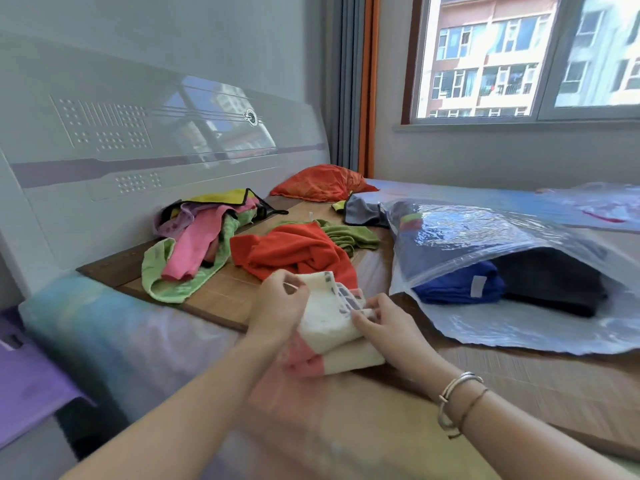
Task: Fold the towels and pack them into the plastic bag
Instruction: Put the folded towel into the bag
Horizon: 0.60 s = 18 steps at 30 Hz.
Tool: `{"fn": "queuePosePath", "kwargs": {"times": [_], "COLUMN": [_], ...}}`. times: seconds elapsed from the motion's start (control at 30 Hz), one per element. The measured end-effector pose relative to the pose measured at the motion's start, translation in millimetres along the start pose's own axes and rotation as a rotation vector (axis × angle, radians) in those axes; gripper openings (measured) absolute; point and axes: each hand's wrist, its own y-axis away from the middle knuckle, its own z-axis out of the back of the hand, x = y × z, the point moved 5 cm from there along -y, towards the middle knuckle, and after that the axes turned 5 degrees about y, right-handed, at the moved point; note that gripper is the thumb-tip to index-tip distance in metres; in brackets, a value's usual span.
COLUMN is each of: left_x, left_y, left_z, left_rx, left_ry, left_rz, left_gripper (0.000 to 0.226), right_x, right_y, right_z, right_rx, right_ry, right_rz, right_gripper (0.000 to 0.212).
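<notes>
Both hands, left hand (277, 306) and right hand (384, 327), pinching cream towel (325, 320), long axis pointing away.

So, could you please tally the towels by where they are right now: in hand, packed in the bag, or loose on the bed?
In hand: 1, the cream towel held by the left hand and right hand.
In the plastic bag: 2 visible, blue towel and dark towel.
Loose on the bed: at least 6; the pile hides an exact count.
Total: at least 9.

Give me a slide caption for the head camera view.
Both hands, left and right, fold a cream towel beside the open plastic bag.
</notes>
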Motion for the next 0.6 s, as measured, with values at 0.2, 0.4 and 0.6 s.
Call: {"fn": "queuePosePath", "kwargs": {"times": [0.2, 0.4, 0.6], "left_x": [59.6, 73.6, 58.1], "left_y": [6.1, 15.1, 25.8], "left_z": [15.3, -7.6, -14.0], "left_rx": [0.067, 0.151, 0.191], "left_ry": [0.056, 0.137, 0.266], "left_rz": [0.377, 0.45, 0.451], "left_gripper": [0.063, 0.11, 0.085], "right_x": [4.7, -0.7, -19.2], "right_y": [-2.8, 22.8, 25.0], "right_z": [-1.0, 12.2, 16.2], "right_rx": [-0.023, -0.211, -0.076], "right_ry": [0.069, -0.036, 0.197], "right_rz": [-0.105, 0.017, -0.023], "right_gripper": [0.015, 0.013, 0.013]}}
